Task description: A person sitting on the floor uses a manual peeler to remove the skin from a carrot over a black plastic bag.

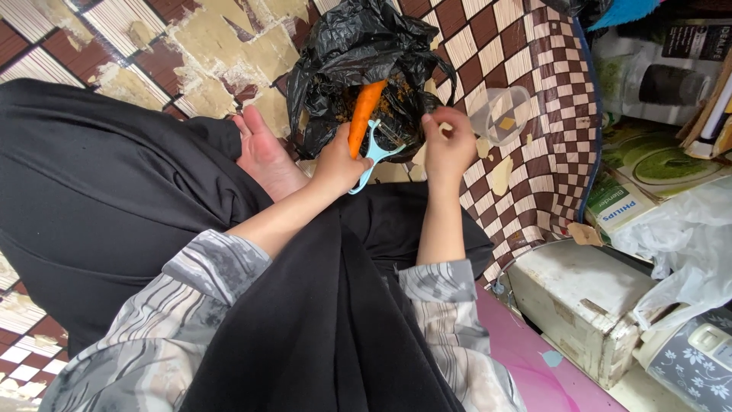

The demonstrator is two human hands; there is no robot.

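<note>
Head view (only cam). Left hand (339,164) is clenched around the lower end of one carrot (364,113) and, by the look of it, also the handle of one light-blue peeler (374,156); carrot points up and away, over the mouth of one black plastic bag (358,53) holding orange peelings. Right hand (448,146) sits just beside the peeler head, fingers curled in; what they pinch, if anything, cannot be told.

Handling (judgement): carrot is stiff, light, prob. slick where peeled, so grip the thick unpeeled end. Peeler is rigid plastic w/ a sharp blade; take by the handle only.

Count: 1 carrot, 1 peeler, 1 bag, 1 clear plastic container (502,113) on the checkered mat (549,152), right of the bag.
</note>
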